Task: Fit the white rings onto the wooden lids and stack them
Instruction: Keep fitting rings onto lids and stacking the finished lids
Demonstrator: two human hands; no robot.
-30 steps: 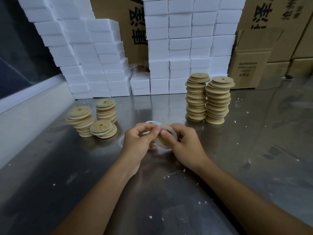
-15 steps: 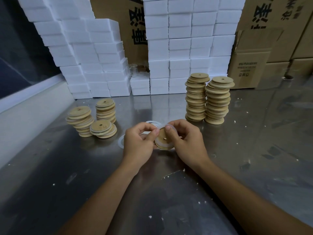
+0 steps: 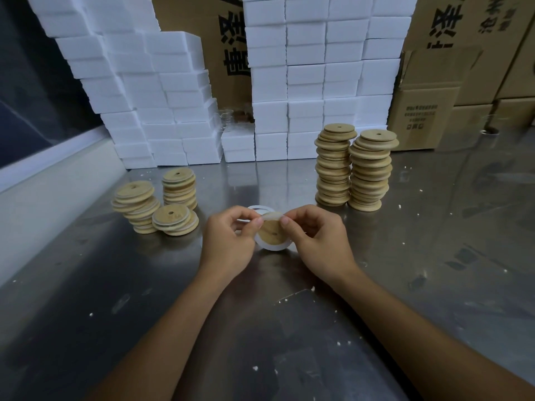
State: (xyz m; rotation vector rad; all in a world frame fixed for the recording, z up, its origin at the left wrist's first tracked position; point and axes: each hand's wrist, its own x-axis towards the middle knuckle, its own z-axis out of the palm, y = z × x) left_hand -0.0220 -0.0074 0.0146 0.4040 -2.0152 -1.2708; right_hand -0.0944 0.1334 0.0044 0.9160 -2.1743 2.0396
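Steel tabletop [image 3: 376, 285], and dead centre a wooden lid [image 3: 272, 233] wearing a white ring [image 3: 273, 246], pinched by left hand [image 3: 228, 241] and right hand [image 3: 321, 241]. Ringed stacks [image 3: 156, 206] at ten o'clock, bare lid stacks [image 3: 354, 169] at one, foam blocks [image 3: 318, 73] behind.

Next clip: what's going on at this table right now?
A person is fitting a white ring around a wooden lid. The left hand and right hand both pinch it above the metal table; the ring looks only partly seated. Another loose ring lies just behind the hands. Short stacks of lids showing white edges stand to the left, and two taller plain stacks to the right.
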